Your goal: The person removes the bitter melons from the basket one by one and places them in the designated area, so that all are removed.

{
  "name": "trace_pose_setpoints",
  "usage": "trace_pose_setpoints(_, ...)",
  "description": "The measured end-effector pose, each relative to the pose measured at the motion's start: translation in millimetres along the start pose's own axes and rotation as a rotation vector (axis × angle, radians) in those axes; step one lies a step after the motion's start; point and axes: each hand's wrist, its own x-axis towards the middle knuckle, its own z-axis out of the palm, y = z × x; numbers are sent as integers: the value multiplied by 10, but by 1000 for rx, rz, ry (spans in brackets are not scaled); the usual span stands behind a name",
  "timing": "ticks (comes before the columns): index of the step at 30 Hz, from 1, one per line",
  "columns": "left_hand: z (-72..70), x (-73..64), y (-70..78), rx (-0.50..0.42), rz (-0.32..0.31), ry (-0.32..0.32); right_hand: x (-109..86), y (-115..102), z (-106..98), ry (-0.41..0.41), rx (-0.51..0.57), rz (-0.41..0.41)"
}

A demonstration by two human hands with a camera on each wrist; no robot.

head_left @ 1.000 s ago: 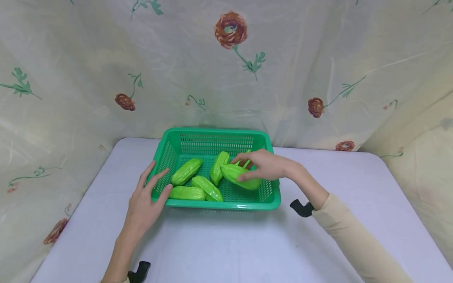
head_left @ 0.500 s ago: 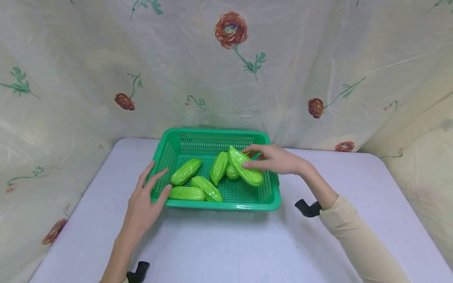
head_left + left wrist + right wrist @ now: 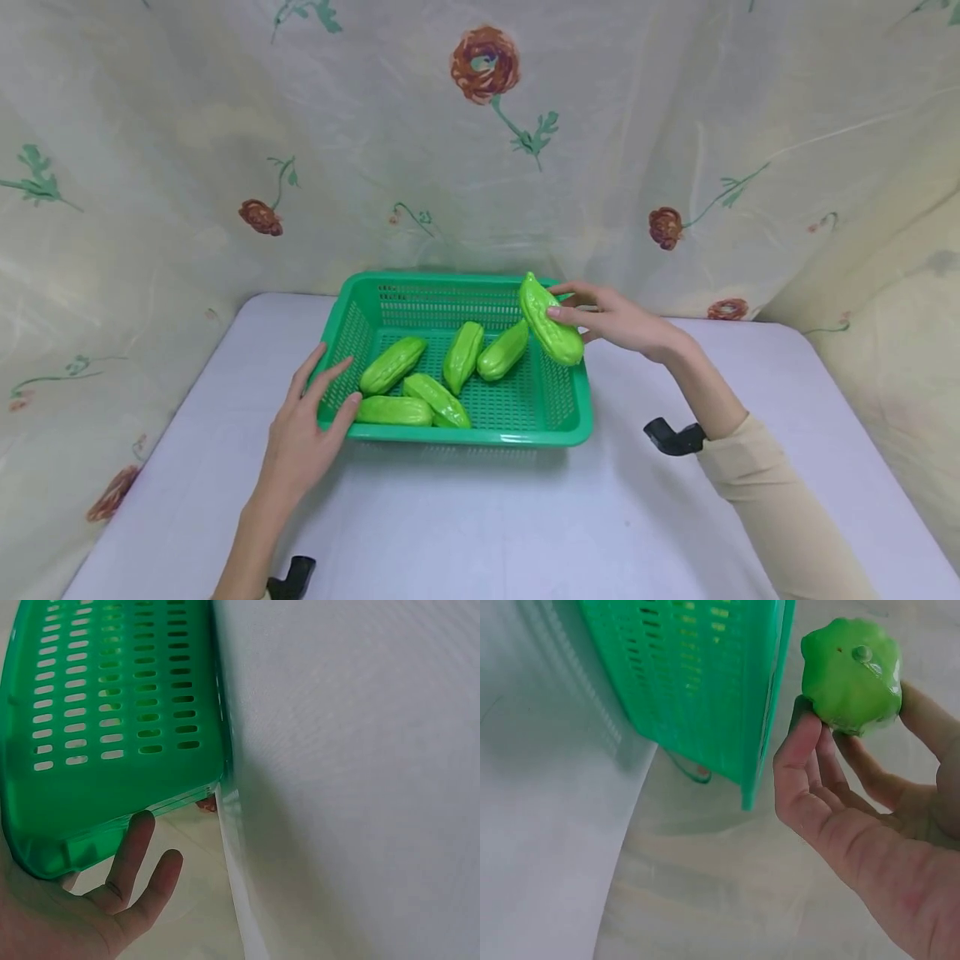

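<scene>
My right hand [image 3: 622,321] pinches a bright green bitter melon [image 3: 551,321] between thumb and fingers. It hangs tilted above the right rim of the green plastic basket [image 3: 480,437]. In the right wrist view the bitter melon [image 3: 851,675] shows its stem end, outside the basket's wall [image 3: 697,690]. Several more bitter melons lie in the basket, among them one [image 3: 502,350] right of centre and another [image 3: 393,365] at the left. My left hand [image 3: 303,437] rests spread at the basket's left front corner. In the left wrist view two of its fingers [image 3: 131,851] extend beside the outer wall.
A white-covered table [image 3: 480,517] carries the basket near its back edge. Behind and at both sides hangs a flower-printed curtain [image 3: 360,125]. Black wrist mounts [image 3: 675,437] sit on both arms.
My right hand has lifted the bitter melon up and to the right, turning it more upright. One beneath it has come into view. The left hand stays put.
</scene>
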Motion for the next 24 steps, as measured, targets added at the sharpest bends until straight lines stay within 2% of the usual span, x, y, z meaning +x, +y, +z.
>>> trace_pose_setpoints(7, -18, -11, 5, -6, -13, -2, -43, 109, -90, 59, 104, 54)
trace_pose_setpoints(15, -35, -11, 14, -11, -2, 5, -86, 289, -160, 85, 164, 95)
trace_pose_setpoints(24, -9, -7, 31, -39, -17, -5, -87, 465, -244, 109, 204, 143)
